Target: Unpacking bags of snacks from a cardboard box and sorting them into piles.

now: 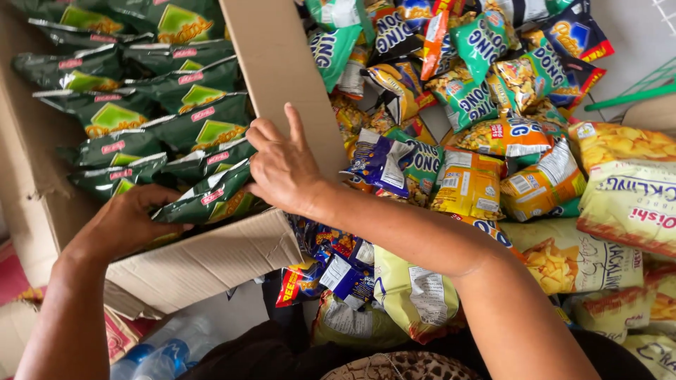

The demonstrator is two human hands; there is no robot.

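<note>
Both the left hand [130, 218] and right hand [282, 169] close on the green snack bag [211, 200] between them.

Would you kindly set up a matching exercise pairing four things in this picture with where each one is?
Things:
1. green packets
2. left hand
3. water bottles
4. yellow bags

Places:
A. at the far right of the snack pile
B. stacked in the cardboard box
C. below the box, at the bottom edge
D. under a green packet at the box's near end

Pairs: 1-B, 2-D, 3-C, 4-A
</note>
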